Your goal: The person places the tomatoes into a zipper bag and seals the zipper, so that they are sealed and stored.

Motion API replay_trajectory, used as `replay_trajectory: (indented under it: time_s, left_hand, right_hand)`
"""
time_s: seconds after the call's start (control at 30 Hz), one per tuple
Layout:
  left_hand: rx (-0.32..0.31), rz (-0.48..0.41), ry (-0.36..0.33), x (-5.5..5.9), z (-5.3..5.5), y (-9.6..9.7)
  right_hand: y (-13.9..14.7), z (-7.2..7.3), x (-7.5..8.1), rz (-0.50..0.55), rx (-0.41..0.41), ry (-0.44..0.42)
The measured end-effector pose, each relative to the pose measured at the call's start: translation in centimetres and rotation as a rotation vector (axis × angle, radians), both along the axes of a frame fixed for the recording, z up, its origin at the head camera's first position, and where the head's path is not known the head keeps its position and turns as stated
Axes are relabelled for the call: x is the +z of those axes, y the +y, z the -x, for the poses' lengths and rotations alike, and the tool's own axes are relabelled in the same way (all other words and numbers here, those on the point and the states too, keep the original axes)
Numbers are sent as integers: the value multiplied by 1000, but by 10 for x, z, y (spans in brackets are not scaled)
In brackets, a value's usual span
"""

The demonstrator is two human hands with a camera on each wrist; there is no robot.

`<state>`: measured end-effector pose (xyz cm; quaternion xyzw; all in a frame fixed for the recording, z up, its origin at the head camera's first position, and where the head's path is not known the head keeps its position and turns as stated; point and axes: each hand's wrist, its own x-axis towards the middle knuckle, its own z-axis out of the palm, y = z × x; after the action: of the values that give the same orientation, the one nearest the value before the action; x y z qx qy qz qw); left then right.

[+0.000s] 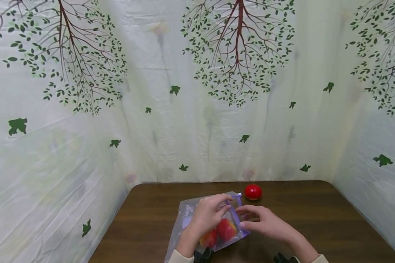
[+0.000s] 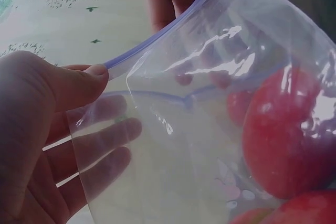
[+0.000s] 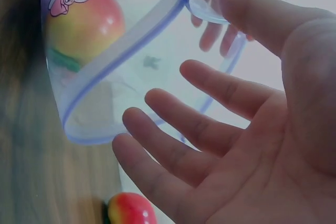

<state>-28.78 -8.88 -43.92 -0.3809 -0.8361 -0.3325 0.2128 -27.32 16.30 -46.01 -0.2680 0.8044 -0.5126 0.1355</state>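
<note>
A clear zip bag (image 1: 184, 209) with a purple zip edge lies tilted at the table's front, its mouth to the right. Inside it are red-and-yellow fruits (image 1: 226, 229), one of them large and glossy in the left wrist view. My left hand (image 1: 208, 213) pinches the upper part of the bag's rim between thumb and fingers, the other fingers showing through the plastic. My right hand (image 3: 231, 129) is at the bag's mouth, fingers spread and relaxed, thumb close to the rim; whether it touches is unclear. Beyond the bag sits another red fruit (image 1: 252, 192).
The brown wooden table (image 1: 316, 215) stretches to both sides. Behind and beside it hangs a pale curtain (image 1: 210, 146) printed with trees and green leaves. A dark wrist device (image 1: 203, 255) shows at the left wrist.
</note>
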Motion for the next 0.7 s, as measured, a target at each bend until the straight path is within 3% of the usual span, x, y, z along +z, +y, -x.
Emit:
replay_trajectory:
  time_s: [0.27, 0.47, 0.7]
  left_hand:
    - [-3, -9, -20, -2, -1, 0]
    - [4, -9, -46, 0, -2, 0]
    - [10, -11, -6, 0, -1, 0]
  right_hand:
    - [8, 2, 1, -14, -18, 79]
    - [14, 4, 9, -15, -32, 91]
    - [17, 11, 13, -26, -52, 100]
